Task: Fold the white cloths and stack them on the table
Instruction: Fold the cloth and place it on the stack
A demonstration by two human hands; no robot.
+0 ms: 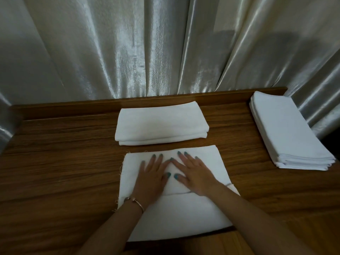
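From the head camera I see both hands lying flat on the white cloth [176,208] that is spread at the near edge of the wooden table [60,162]. My left hand [152,174] has its fingers straight and slightly spread, palm down, pressing on the cloth and gripping nothing. My right hand [193,172] lies the same way just beside it, fingers straight and fanned, thumb tips of the two hands nearly meeting; it too holds nothing, only presses. A thin bracelet [135,202] circles the left wrist.

The cloth under the palms is partly folded: an upper layer ends in an edge running across beneath both wrists, and the lower layer reaches toward me and hangs a little over the table's front. Frayed threads show along its left side.

Just beyond the fingertips, apart from the cloth being pressed, lies a folded stack [161,124] of white cloths, near the table's back rail. Well off to the right of my right hand, at the table's right edge, sits a second stack [288,133] of flatter, thinner folded cloths. A shiny grey curtain [147,46] hangs behind the table.
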